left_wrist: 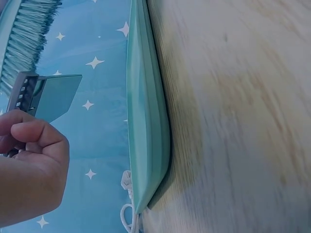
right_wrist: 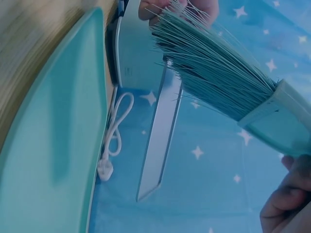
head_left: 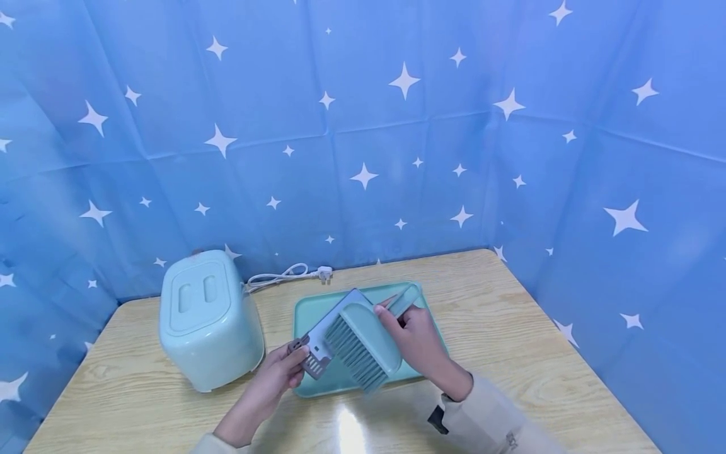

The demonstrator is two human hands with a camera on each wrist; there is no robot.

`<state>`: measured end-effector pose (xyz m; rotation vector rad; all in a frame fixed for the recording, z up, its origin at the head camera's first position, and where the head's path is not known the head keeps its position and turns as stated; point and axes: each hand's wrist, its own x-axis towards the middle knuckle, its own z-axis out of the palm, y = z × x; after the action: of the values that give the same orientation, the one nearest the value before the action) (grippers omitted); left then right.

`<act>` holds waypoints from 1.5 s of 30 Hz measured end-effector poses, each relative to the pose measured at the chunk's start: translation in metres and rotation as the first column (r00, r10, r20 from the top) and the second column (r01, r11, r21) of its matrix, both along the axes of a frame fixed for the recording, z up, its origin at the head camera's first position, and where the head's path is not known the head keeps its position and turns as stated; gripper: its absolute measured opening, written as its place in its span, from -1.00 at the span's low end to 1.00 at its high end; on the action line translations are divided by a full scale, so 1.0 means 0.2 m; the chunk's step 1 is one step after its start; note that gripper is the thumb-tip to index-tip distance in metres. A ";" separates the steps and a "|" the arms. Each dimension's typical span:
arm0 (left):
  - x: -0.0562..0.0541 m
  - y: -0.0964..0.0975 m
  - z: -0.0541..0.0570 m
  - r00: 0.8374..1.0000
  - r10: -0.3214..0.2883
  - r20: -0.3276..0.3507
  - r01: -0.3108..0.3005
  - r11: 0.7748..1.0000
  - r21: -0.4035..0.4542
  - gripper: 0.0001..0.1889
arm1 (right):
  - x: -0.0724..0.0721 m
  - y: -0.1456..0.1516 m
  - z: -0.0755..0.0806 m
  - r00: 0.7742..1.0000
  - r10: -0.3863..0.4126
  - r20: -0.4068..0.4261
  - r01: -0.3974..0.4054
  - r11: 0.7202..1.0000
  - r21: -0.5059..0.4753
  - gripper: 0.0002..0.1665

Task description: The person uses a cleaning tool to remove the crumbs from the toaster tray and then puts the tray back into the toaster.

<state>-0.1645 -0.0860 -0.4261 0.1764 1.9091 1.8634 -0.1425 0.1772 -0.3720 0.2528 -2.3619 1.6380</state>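
Note:
My left hand [head_left: 275,377] pinches the dark slotted end of a flat metal crumb tray [head_left: 343,315] between thumb and fingers. The crumb tray is tilted above a teal serving tray [head_left: 333,382] on the table. A teal hand brush [head_left: 371,337] is gripped by its handle in my right hand [head_left: 418,337]. Its bristles [right_wrist: 209,63] point toward the slotted end, and in the head view the brush covers part of the crumb tray. Whether bristles touch the metal, I cannot tell. The left wrist view shows the slotted end [left_wrist: 24,92] above my fingertips.
To the left stands a pale blue toaster [head_left: 210,321] with a lid on top. Its white cord and plug [head_left: 323,273] lie behind the serving tray. A blue star-patterned curtain [head_left: 363,139] borders the wooden table [head_left: 510,353] at the back and sides.

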 end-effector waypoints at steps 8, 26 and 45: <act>0.00 0.01 0.00 1.000 -0.007 -0.005 0.007 1.000 -0.002 -0.56 | 0.01 -0.04 -0.01 0.999 0.040 0.015 -0.040 0.999 0.012 -0.75; 0.02 -0.01 0.00 0.997 -0.073 -0.031 0.073 0.997 0.006 -0.52 | -0.01 -0.06 -0.06 0.999 -0.004 -0.051 0.008 0.997 0.072 -0.79; 0.03 -0.04 0.01 0.991 -0.124 -0.057 0.124 0.992 -0.009 -0.51 | -0.08 -0.01 -0.08 0.977 -0.049 -0.210 0.084 0.983 0.163 -0.80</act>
<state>-0.1585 -0.0943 -0.4249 0.3422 1.8950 1.7892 -0.1591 0.1758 -0.3873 0.3525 -2.3273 1.3119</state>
